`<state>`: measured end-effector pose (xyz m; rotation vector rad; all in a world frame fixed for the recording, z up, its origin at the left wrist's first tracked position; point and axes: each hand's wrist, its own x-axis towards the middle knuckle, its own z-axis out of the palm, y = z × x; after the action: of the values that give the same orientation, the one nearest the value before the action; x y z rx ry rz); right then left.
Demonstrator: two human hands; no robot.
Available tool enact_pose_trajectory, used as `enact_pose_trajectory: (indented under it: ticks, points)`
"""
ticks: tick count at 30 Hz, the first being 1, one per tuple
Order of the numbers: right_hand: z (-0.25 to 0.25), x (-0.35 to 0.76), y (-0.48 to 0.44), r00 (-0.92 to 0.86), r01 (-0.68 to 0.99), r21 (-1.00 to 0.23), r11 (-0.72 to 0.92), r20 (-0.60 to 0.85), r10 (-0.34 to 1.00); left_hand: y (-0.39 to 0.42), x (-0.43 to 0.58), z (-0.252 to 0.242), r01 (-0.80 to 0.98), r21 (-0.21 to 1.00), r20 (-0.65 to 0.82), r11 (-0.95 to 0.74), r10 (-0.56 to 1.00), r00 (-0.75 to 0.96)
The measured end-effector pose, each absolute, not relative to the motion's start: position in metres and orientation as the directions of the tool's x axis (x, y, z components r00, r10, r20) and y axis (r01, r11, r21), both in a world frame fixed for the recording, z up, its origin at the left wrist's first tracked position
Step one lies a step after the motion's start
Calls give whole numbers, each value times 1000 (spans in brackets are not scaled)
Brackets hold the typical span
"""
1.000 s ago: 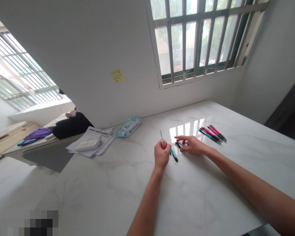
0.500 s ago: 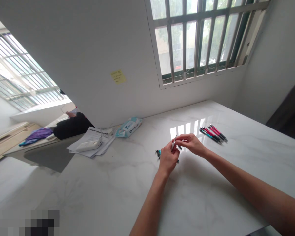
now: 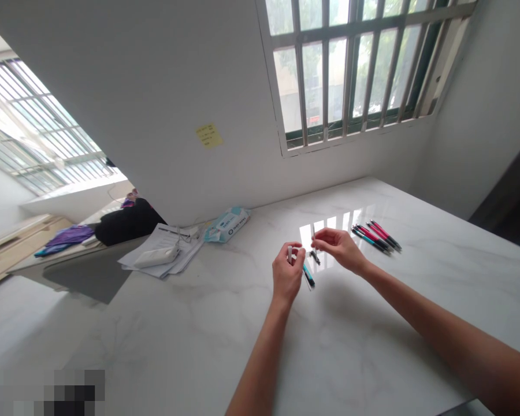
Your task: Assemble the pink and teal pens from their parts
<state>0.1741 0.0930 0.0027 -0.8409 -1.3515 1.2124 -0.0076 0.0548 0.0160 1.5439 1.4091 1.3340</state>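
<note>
My left hand (image 3: 287,274) is closed around a small white tube (image 3: 290,254), which stands upright between its fingers. To its right, my right hand (image 3: 338,247) pinches a thin, pale stick-like piece (image 3: 314,232) at the fingertips. The two hands are apart. On the table below and between them lie a teal and black pen (image 3: 308,276) and a short dark part (image 3: 315,257). Several red or teal pens with black grips (image 3: 377,237) lie side by side to the right of my right hand.
A wipes packet (image 3: 227,225) lies by the wall, left of the hands. Beside it are papers (image 3: 160,268) with a white device (image 3: 156,256) on top. A yellow note (image 3: 208,135) is on the wall under a barred window.
My hands have separated: the left moved a little left, and the right now holds the thin piece away from the white tube. The teal and black pen between them is more exposed.
</note>
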Motion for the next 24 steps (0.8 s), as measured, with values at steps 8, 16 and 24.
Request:
enact_pose_trajectory:
  ticks: [8, 16, 24]
  points:
    - [-4, 161, 81, -385, 32, -953, 300, 265, 884, 66, -11, 5, 15, 985, 170, -170, 974, -150]
    - [-3, 189, 97, -247, 404, -854, 327, 243, 938, 72, -22, 9, 79, 984, 175, -159, 949, -264]
    - [-14, 207, 109, -309, 685, -675, 275, 73, 948, 60, -17, 18, 340, 926, 234, -164, 956, -175]
